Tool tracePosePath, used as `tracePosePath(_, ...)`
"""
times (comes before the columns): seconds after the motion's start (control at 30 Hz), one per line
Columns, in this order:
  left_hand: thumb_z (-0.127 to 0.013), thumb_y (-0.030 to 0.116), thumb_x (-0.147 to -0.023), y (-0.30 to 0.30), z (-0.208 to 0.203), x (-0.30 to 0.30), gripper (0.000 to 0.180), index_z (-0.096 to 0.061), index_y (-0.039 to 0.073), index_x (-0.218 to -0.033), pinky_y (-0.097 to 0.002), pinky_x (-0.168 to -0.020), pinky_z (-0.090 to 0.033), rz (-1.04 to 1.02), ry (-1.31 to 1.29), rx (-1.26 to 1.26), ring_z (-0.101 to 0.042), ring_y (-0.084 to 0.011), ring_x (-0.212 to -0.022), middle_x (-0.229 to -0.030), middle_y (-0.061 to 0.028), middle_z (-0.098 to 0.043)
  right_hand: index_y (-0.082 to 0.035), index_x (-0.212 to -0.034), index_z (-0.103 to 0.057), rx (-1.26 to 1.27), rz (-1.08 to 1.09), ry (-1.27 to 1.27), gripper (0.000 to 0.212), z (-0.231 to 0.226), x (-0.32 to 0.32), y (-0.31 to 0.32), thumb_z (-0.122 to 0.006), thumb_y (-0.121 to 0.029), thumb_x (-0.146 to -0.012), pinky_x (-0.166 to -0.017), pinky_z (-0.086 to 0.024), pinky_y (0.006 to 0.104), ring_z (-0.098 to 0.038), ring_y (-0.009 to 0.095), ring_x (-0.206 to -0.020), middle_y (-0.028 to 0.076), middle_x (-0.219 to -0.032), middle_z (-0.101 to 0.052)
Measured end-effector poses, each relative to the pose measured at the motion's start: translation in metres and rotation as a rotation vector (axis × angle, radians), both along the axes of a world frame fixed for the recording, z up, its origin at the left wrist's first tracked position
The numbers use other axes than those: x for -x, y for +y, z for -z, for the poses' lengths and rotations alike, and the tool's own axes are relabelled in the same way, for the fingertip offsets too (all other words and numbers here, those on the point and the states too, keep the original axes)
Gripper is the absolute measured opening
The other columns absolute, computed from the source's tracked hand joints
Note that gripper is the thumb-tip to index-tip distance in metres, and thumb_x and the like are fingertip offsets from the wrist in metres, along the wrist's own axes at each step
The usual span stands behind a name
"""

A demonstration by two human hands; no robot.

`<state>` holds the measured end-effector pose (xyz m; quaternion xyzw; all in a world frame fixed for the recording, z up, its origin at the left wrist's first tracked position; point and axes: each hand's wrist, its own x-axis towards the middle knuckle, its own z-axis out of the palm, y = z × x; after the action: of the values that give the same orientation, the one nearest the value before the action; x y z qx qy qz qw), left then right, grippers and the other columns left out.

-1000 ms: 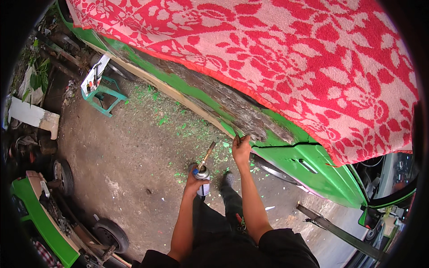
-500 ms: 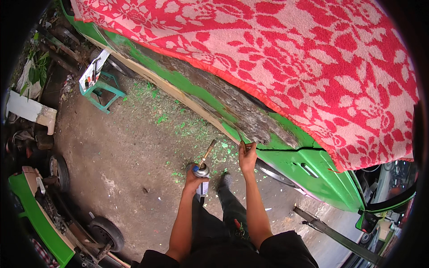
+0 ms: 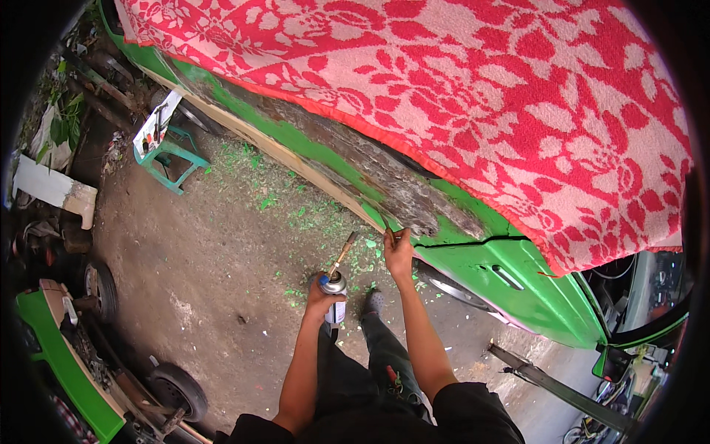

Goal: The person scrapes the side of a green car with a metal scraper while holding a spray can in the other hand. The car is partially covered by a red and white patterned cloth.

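A blowtorch [image 3: 336, 309], its metal nozzle tilted up and to the right on a gas can, is gripped upright in my left hand [image 3: 318, 299]. No flame can be made out at its tip. In the fingers of my right hand [image 3: 399, 256] is a thin, dark scraper-like tool [image 3: 385, 222], its far end against the lower side of the green vehicle [image 3: 318, 152]. Around that spot the paint is stripped in a long grey-brown patch [image 3: 355, 152]. My fingers partly cover the tool, so its exact shape is hidden.
A red-and-pink floral blanket [image 3: 458, 96] covers the vehicle's upper part. Green paint flakes [image 3: 270, 200] litter the ground. A teal stool [image 3: 174, 159] holding tools stands at the upper left. Loose wheels [image 3: 177, 392] and a green body part [image 3: 63, 362] lie at left.
My right hand has moved slightly left and upward along the panel, still holding the thin tool. My left hand holds the blowtorch in nearly the same place.
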<state>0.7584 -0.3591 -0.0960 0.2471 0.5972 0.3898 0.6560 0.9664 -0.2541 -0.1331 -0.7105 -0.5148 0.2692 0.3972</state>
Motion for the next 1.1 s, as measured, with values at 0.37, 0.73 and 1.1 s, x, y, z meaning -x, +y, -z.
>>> tracePosePath(0.37, -0.076, -0.007, -0.055, -0.013, 0.014, 0.003, 0.058, -0.052, 0.009, -0.105, -0.0349, -0.078, -0.049, -0.047, 0.001, -0.041, -0.062, -0.0186, -0.088, -0.093, -0.0027, -0.063, 0.000, -0.088, -0.043, 0.049, 0.074, 0.090, 0.024, -0.016, 0.017, 0.004, -0.063, -0.013, -0.090, -0.057, -0.046, 0.0311, -0.060, 0.017, -0.061, 0.014, -0.070, -0.063)
tracePosePath(0.73, -0.074, -0.009, -0.053, 0.009, 0.040, -0.005, 0.055, -0.050, 0.009, -0.099, -0.0331, -0.073, -0.050, -0.056, -0.060, -0.003, -0.062, -0.0161, -0.081, -0.088, -0.0021, -0.061, 0.001, -0.090, -0.044, 0.018, 0.026, 0.130, 0.023, -0.012, 0.017, 0.002, -0.065, -0.009, -0.088, -0.056, -0.045, 0.0281, -0.057, 0.012, -0.063, 0.011, -0.071, -0.061)
tracePosePath(1.1, -0.074, -0.008, -0.054, 0.039, 0.048, 0.004, 0.055, -0.050, 0.009, -0.100, -0.0326, -0.074, -0.049, -0.017, -0.074, -0.024, -0.061, -0.0159, -0.083, -0.089, -0.0023, -0.061, 0.000, -0.091, -0.046, 0.021, 0.039, 0.278, 0.021, 0.015, 0.024, 0.019, -0.064, -0.011, -0.090, -0.056, -0.043, 0.0215, -0.054, 0.006, -0.065, 0.006, -0.074, -0.061)
